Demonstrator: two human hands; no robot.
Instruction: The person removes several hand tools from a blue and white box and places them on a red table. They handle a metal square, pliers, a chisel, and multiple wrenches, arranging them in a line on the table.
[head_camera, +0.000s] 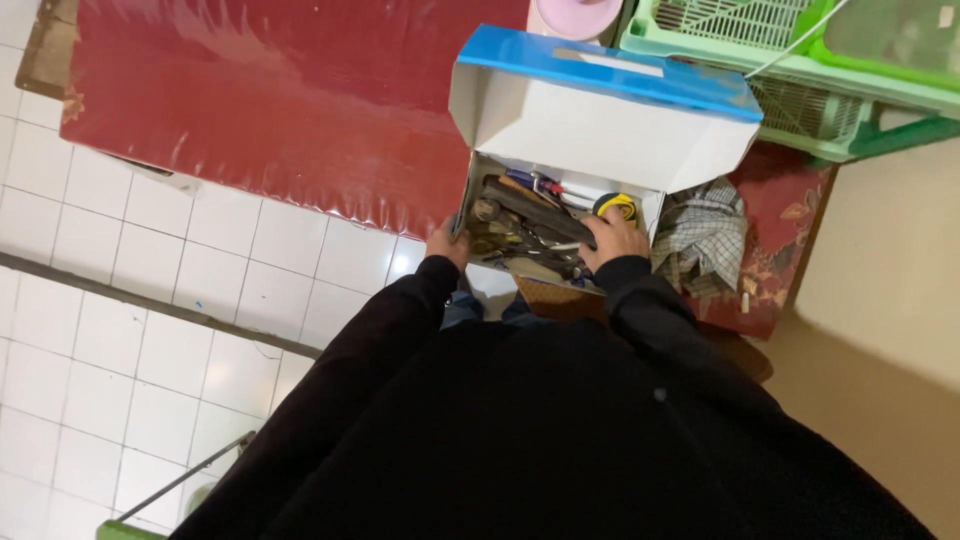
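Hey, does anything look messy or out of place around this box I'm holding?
Yes. The tools lie jumbled in the open box, piled across each other. Beside the right hand, a checked cloth sits crumpled instead of folded. Nothing looks spilled or broken.

White cardboard box with blue lid (600, 125): matt, smooth paperboard. Tools inside (525, 230): dull dark metal, some worn. Yellow tape measure (617, 205): glossy plastic. Dark red table covering (290, 100): shiny plastic film, wrinkled. Checked grey rag (705, 235): soft woven cloth. White floor tiles (120, 330): glazed, smooth. Green crates (800, 60): plastic. Black sleeves (400, 330): matt fabric.
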